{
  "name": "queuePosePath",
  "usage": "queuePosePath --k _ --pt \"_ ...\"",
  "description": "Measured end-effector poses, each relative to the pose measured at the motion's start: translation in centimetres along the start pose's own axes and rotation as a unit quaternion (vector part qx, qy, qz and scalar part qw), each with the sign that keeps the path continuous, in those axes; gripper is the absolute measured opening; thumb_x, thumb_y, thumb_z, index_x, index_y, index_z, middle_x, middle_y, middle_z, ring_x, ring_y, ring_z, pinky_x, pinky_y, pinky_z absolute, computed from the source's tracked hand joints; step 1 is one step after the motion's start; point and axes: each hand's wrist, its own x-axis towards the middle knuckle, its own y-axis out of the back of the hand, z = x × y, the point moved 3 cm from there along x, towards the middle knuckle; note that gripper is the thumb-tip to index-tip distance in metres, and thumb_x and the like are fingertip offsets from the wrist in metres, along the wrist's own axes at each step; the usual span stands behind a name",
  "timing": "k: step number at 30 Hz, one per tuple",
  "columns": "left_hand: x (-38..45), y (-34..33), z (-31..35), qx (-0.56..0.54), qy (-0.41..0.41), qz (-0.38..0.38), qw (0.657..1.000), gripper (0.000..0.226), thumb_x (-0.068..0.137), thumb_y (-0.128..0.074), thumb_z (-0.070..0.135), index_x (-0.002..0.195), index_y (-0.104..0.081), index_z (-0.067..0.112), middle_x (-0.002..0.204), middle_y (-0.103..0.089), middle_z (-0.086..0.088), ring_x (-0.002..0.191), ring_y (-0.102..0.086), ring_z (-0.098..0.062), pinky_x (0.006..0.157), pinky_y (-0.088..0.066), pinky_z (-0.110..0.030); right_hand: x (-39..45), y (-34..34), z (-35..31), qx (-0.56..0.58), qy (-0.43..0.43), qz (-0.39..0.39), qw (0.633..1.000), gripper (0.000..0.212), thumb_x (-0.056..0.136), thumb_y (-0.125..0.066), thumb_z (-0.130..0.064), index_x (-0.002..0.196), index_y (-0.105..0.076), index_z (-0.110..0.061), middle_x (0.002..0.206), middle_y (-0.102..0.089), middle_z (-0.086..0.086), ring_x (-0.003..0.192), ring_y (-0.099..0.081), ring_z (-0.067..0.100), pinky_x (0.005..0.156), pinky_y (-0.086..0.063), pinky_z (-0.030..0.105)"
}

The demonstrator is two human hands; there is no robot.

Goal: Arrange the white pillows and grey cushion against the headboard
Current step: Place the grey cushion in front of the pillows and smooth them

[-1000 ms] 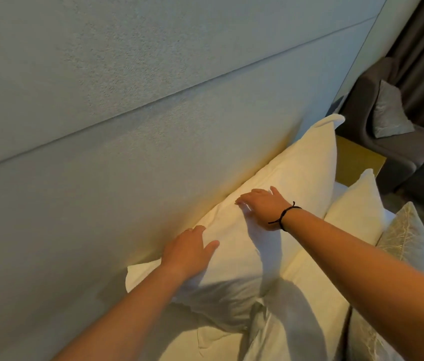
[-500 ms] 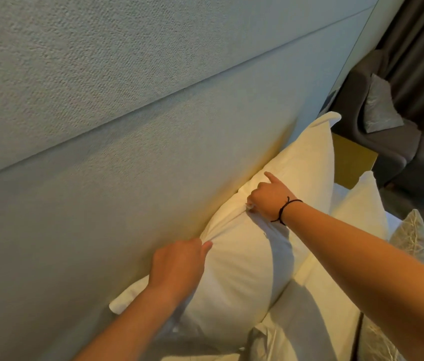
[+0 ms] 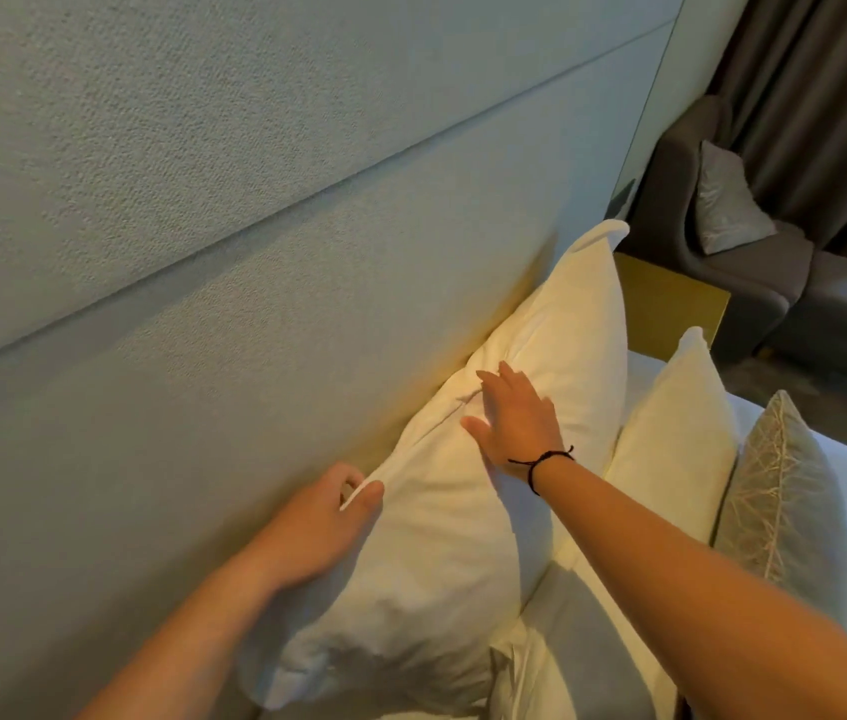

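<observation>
A large white pillow is leaned against the grey headboard, under both hands. Its top edge is pinched between thumb and fingers of the left hand, right beside the headboard. The right hand, with a black cord bracelet at the wrist, is laid open and flat on the pillow's face, fingers spread. To the right of the right forearm a second white pillow is propped upright, and just beyond it the grey cushion is stood
</observation>
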Motion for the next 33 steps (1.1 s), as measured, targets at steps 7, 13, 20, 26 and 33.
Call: queuePosePath --k 7,13,20,26,33 --pt "1.2 0.0 1.3 0.021 -0.026 -0.023 0.999 0.04 0.105 -0.041 0.031 0.144 -0.041 0.021 0.145 -0.049 0.001 0.131 -0.047 -0.017 0.105 -0.034 -0.027 -5.7 -3.8 -2.0 0.187 -0.091 -0.002 0.978 0.091 0.079 -0.051 -0.074 0.153 -0.017 -0.033 0.164 -0.006 -0.002 0.15 -0.004 0.017 0.119 -0.009 0.051" --pt "0.5 -0.8 2.6 0.13 -0.084 0.061 0.986 0.036 0.094 -0.056 0.016 0.123 -0.045 0.035 0.121 -0.058 -0.002 0.104 -0.057 -0.025 0.081 -0.042 -0.033 -7.1 -2.4 -0.4 0.193 -0.095 -0.005 0.977 0.089 0.078 -0.055 -0.07 0.151 -0.015 -0.039 0.163 -0.009 -0.003 0.15 -0.006 0.02 0.117 -0.014 0.055" --pt "0.0 -0.1 3.5 0.231 -0.104 0.135 0.958 0.021 0.094 -0.048 0.021 0.107 -0.047 0.038 0.092 -0.047 0.002 0.074 -0.058 -0.028 0.065 -0.051 -0.04 -8.3 -1.3 3.7 0.234 -0.152 0.013 0.96 0.089 0.078 -0.06 -0.066 0.151 -0.019 -0.036 0.162 -0.015 -0.003 0.149 -0.009 0.018 0.117 -0.023 0.051" --pt "-2.3 1.2 2.4 0.357 -0.08 0.087 0.927 0.019 0.097 -0.043 0.023 0.111 -0.052 0.031 0.108 -0.056 -0.007 0.09 -0.064 -0.031 0.069 -0.048 -0.035 -8.2 -1.8 2.4 0.247 -0.132 -0.007 0.96 0.091 0.076 -0.059 -0.067 0.151 -0.018 -0.037 0.162 -0.017 -0.006 0.149 -0.01 0.017 0.117 -0.025 0.047" --pt "-3.2 1.9 2.5 0.414 -0.032 0.069 0.907 0.016 0.098 -0.047 0.024 0.099 -0.061 0.016 0.097 -0.061 -0.006 0.09 -0.063 -0.03 0.066 -0.04 -0.033 -7.9 -2.7 0.0 0.217 -0.089 -0.069 0.97 0.089 0.078 -0.059 -0.064 0.152 -0.018 -0.038 0.164 -0.007 -0.001 0.15 -0.002 0.021 0.117 -0.023 0.05"
